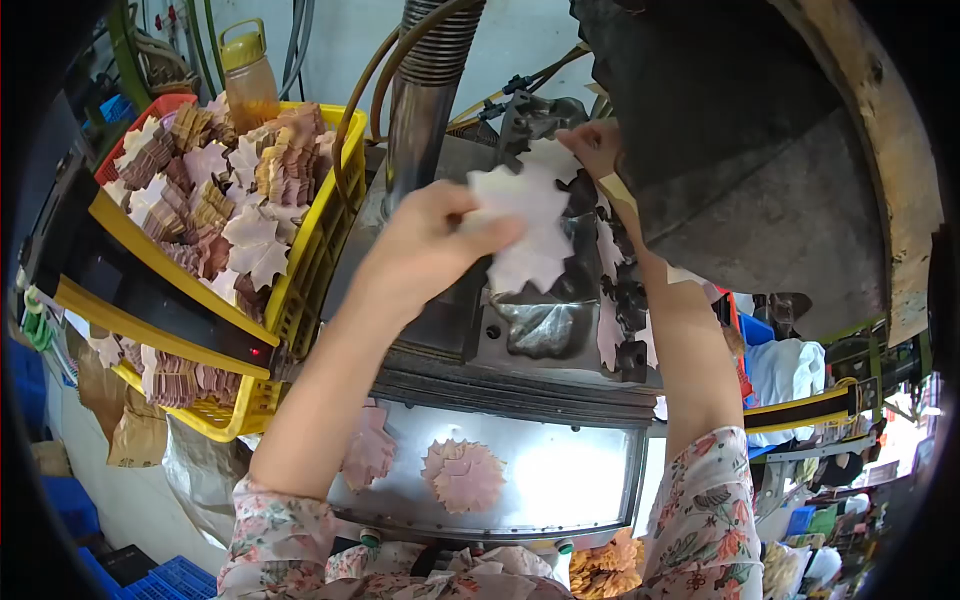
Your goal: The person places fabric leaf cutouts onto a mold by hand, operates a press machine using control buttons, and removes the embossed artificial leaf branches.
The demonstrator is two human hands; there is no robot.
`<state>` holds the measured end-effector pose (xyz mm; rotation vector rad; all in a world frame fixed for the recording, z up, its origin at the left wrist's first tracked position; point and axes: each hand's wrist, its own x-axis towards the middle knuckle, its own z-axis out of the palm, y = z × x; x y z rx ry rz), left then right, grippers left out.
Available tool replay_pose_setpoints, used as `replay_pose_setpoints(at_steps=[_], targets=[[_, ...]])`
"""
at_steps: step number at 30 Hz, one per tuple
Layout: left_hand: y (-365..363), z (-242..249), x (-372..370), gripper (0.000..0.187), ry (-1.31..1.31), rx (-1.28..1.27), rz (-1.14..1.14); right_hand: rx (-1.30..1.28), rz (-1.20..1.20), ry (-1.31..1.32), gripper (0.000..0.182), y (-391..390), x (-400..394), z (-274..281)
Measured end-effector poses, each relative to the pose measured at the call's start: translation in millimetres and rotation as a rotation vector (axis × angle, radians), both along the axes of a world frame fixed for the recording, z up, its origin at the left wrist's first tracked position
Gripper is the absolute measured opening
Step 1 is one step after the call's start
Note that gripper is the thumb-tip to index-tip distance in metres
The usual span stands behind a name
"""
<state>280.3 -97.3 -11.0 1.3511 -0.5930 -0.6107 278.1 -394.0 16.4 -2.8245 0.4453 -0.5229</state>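
Note:
My left hand (pixel 432 240) pinches a pale, jagged-edged leaf-shaped piece (pixel 525 225) between thumb and fingers, over a metal mold block. Farther back, my right hand (pixel 596 150) has its fingertips closed at the edge of another pale leaf-shaped piece (pixel 552 160), which lies over the far mold cavity (pixel 540 115). Partly hidden under the left hand's piece is a shiny leaf-shaped mold cavity (pixel 548 328). More pale pieces (pixel 608 335) lie along the right side of the block, by my right forearm.
At left stands a yellow crate (pixel 318 250) heaped with leaf-shaped pieces, with a yellow-lidded bottle (pixel 246 70) in it. A metal column (pixel 420 110) rises behind the mold. A dark sheet (pixel 760 150) hangs at right. Stacked pieces (pixel 464 476) rest on the front metal shelf (pixel 400 500).

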Motion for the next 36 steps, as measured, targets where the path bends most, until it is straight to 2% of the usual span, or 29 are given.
replay_pose_setpoints(at_steps=[1, 2, 4, 7, 8, 10, 13, 16, 17, 19, 21, 23, 24, 27, 30, 32, 35, 36], targets=[[-17.0, -4.6, 3.8, 0.035, 0.003, -0.001, 0.001, -0.001, 0.001, 0.003, 0.034, 6.0, -1.2, 3.2], [-38.2, -19.0, 8.9, 0.035, -0.060, 0.020, 0.039, 0.015, 0.009, -0.010, 0.034, 2.7, -42.4, 2.8], [-61.7, -34.8, 13.1, 0.036, -0.116, 0.042, 0.071, 0.052, 0.020, -0.032, 0.033, 11.1, -71.4, 2.6], [-76.1, -47.3, 6.6, 0.031, -0.713, 0.144, 0.341, 0.127, 0.021, -0.059, 0.031, 33.9, -85.4, -2.3], [-67.3, -39.6, -2.6, 0.031, -0.711, 0.145, 0.337, 0.149, 0.025, -0.073, 0.031, 43.3, -84.9, -1.7], [-23.5, -10.3, -35.2, 0.022, -0.746, 0.030, 0.420, 0.192, 0.041, -0.107, 0.030, 56.8, -82.3, 2.7], [57.0, -14.1, -75.2, 0.018, -0.675, 0.259, 0.349, 0.257, 0.058, -0.140, 0.029, 62.8, -78.8, -3.0], [137.8, -54.4, -108.2, 0.025, -0.683, 0.505, 0.411, -0.178, 0.325, -0.363, 0.032, 26.6, -54.3, -43.7], [147.2, -64.8, -117.1, 0.025, -0.662, 0.539, 0.413, -0.147, 0.341, -0.345, 0.032, 29.7, -55.5, -46.7], [169.0, -84.8, -132.7, 0.034, -0.692, 0.654, 0.522, -0.381, 0.172, -0.354, 0.038, 34.9, -56.4, -40.7], [189.5, -98.2, -151.7, 0.038, -0.684, 0.771, 0.583, -0.382, 0.268, -0.389, 0.038, 43.7, -65.2, -24.3], [184.1, -105.1, -149.6, 0.050, -0.527, 0.672, 0.583, -0.127, 0.193, -0.300, 0.036, 70.1, -84.3, -4.2], [185.8, -103.9, -147.1, 0.050, -0.526, 0.685, 0.583, -0.115, 0.196, -0.297, 0.036, 81.2, -96.8, 0.2], [182.9, -100.0, -138.4, 0.055, -0.664, 0.746, 0.500, -0.047, 0.263, -0.341, 0.023, 130.1, -145.7, 15.6], [174.2, -92.5, -139.2, 0.052, -0.741, 0.779, 0.488, 0.030, 0.365, -0.314, 0.015, 192.0, -200.0, 16.7], [173.1, -91.4, -139.7, 0.050, -0.778, 0.796, 0.476, 0.188, 0.437, -0.220, 0.019, 224.4, -224.3, -2.1], [179.0, -91.9, -134.0, 0.043, -0.522, 0.841, 0.344, 0.470, 0.460, -0.084, 0.031, 252.2, -230.7, -63.2], [179.5, -91.4, -132.8, 0.043, -0.529, 0.843, 0.342, 0.555, 0.442, -0.027, 0.036, 260.1, -228.8, -82.6]])
